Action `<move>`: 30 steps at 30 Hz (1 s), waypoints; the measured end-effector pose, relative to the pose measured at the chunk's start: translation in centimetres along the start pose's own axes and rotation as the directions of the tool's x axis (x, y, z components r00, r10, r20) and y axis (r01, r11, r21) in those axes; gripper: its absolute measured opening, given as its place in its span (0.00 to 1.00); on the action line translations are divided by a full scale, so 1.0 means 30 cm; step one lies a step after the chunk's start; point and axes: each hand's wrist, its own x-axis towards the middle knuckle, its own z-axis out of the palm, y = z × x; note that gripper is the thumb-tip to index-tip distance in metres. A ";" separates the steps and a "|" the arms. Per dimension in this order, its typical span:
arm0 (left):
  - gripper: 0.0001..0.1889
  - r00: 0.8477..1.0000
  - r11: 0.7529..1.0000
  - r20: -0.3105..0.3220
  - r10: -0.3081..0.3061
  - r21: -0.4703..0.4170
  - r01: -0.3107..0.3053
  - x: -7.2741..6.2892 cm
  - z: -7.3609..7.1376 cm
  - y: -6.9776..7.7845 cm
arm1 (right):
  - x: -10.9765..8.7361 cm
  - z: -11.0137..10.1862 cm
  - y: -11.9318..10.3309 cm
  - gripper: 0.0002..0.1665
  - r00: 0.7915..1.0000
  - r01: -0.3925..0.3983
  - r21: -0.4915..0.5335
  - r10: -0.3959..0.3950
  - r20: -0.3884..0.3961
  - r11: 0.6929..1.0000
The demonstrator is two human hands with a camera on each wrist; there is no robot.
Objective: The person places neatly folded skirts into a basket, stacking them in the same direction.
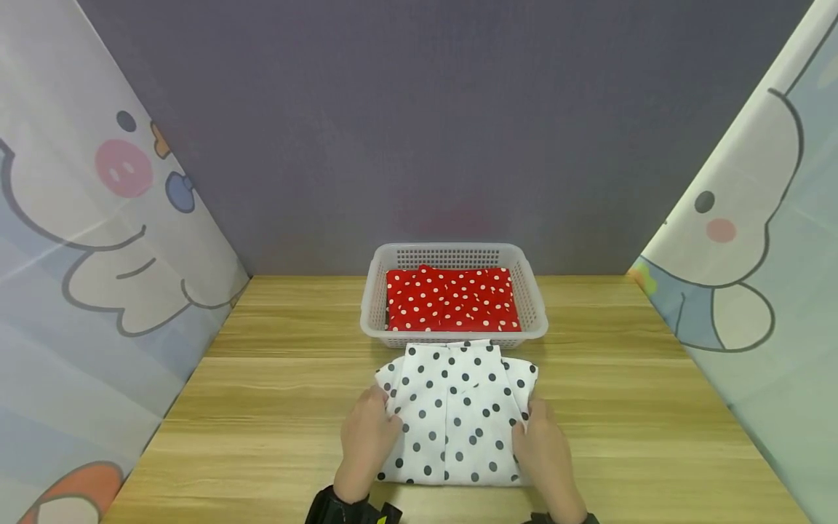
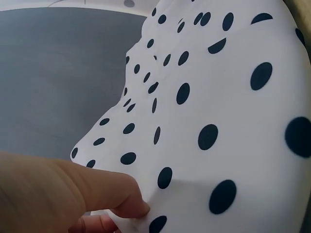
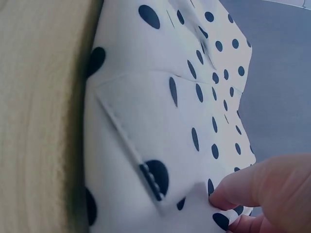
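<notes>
A folded white garment with black polka dots (image 1: 452,422) lies in front of the basket, its far edge overlapping the basket's near rim in the head view. On its left side my left hand (image 1: 369,433) pinches the cloth, thumb on top and fingers beneath. My right hand (image 1: 545,451) grips the opposite side the same way. In the left wrist view the thumb (image 2: 116,191) presses on the dotted fabric (image 2: 194,111). The right wrist view shows the other thumb (image 3: 248,187) against the cloth (image 3: 131,131), near a stitched edge.
A white plastic basket (image 1: 535,313) stands at the back of the wooden table (image 1: 275,407). Inside it lies a folded red cloth with white dots (image 1: 452,300). Behind rises a grey panel (image 1: 419,145), with cartoon-printed sheets on the left (image 1: 65,240) and right (image 1: 740,306).
</notes>
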 end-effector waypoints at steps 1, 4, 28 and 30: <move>0.12 1.000 1.000 -0.001 0.003 -0.001 -0.003 -0.004 -0.005 0.002 | -0.004 -0.004 -0.001 0.25 1.000 -0.003 0.003 0.003 -0.001 1.000; 0.11 1.000 1.000 -0.004 0.011 -0.005 -0.011 -0.014 -0.017 0.008 | -0.017 -0.018 -0.005 0.24 1.000 -0.009 0.005 0.009 -0.004 1.000; 0.12 0.976 0.984 -0.144 0.165 -0.040 -0.172 0.005 -0.043 0.034 | 0.008 -0.040 -0.011 0.21 0.956 0.202 -0.016 -0.201 -0.212 0.979; 0.13 0.975 0.985 -0.149 0.162 -0.039 -0.169 0.004 -0.041 0.036 | 0.009 -0.036 -0.009 0.20 0.951 0.219 -0.010 -0.215 -0.223 0.976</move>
